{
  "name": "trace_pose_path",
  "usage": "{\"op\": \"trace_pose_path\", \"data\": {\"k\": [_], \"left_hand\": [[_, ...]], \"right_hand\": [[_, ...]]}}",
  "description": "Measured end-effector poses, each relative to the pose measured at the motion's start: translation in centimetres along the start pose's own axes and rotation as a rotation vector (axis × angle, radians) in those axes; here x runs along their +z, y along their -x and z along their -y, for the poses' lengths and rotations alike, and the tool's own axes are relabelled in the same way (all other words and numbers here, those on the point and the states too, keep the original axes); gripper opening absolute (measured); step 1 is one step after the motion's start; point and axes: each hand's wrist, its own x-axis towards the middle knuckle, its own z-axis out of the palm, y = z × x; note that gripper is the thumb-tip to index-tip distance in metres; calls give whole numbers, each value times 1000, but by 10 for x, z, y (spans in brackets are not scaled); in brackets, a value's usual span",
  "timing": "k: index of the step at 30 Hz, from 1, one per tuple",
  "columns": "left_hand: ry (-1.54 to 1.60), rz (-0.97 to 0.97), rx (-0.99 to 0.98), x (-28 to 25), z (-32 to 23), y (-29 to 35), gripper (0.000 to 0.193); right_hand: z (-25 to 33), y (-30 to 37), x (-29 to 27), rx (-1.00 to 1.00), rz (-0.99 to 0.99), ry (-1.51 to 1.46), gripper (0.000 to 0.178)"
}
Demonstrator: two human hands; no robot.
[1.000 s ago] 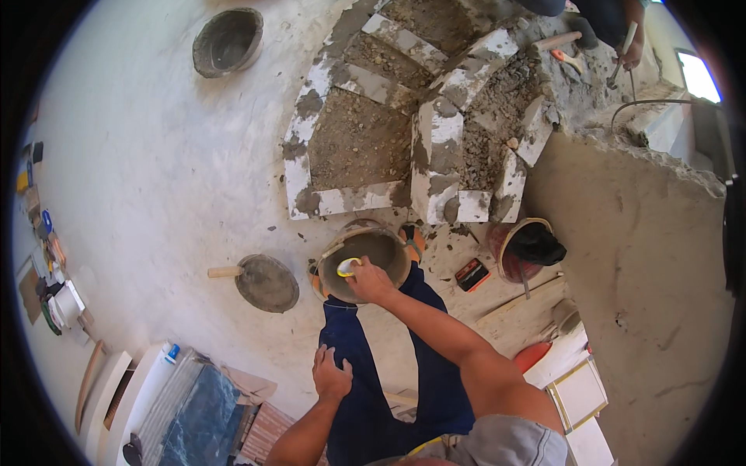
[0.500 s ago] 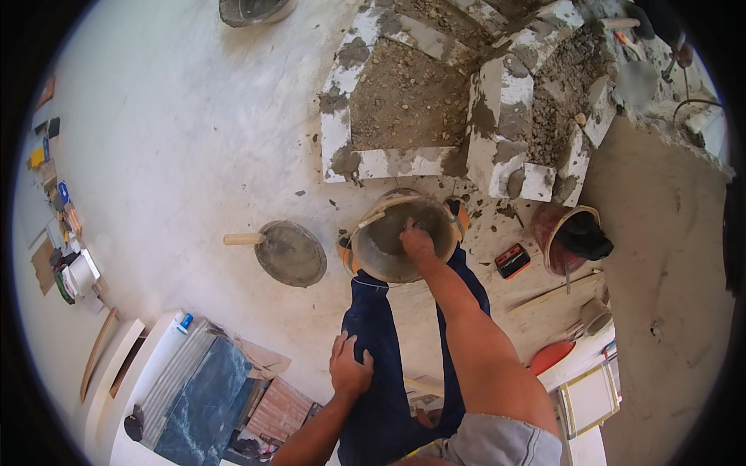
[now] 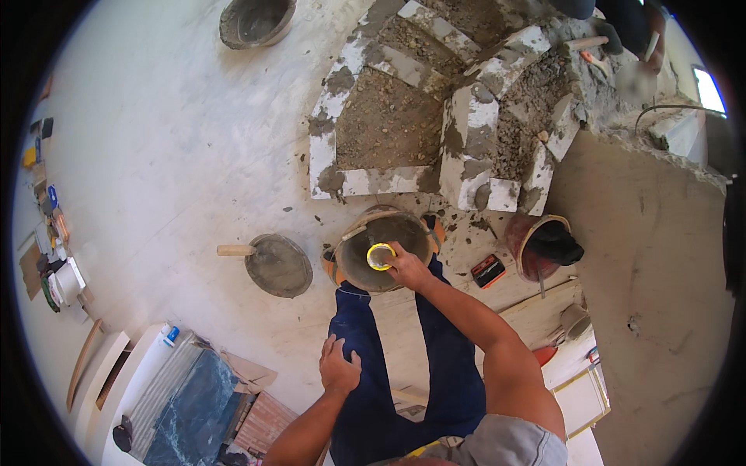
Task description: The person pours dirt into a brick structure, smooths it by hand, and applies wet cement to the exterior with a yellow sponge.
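My right hand (image 3: 408, 266) grips a small cup (image 3: 381, 257) with a bright yellow rim, by its right side. The cup is over a round bucket (image 3: 355, 273) standing between my feet; greyish material (image 3: 398, 228) shows inside. What the cup holds is too small to tell. My left hand (image 3: 340, 366) lies on my left thigh, in dark blue trousers, its fingers spread and nothing in them. To the left of the bucket is a round shallow pan (image 3: 281, 266) of grey mortar, with a wooden handle (image 3: 235, 250) at its edge.
Ahead, low white block walls (image 3: 382, 182) enclose rubble. A reddish bucket (image 3: 525, 252) with a black bag and a red-black box (image 3: 488, 271) stand at right. Another tub (image 3: 256, 22) is far left. A person's arm (image 3: 657, 50) shows at far right. Slabs (image 3: 194, 404) lie near left.
My right hand has come up from inside the bucket, and the yellow-rimmed cup now shows in it. My left hand stays on my thigh. The whole view has shifted slightly.
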Motion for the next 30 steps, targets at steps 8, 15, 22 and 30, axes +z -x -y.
{"op": "trace_pose_path", "data": {"k": [8, 15, 22, 30], "left_hand": [[7, 11, -6, -7, -21, -4, 50], [46, -1, -10, -11, -33, -6, 50], [99, -21, -68, -7, -42, -3, 50], [138, -33, -136, 7, -47, 3, 50]], "right_hand": [[72, -60, -170, -183, -505, 87, 33], [58, -188, -351, -97, -775, 378, 30], [-3, -298, -481, 89, -704, 802, 36], [2, -356, -547, 306, -542, 1194, 31]]}}
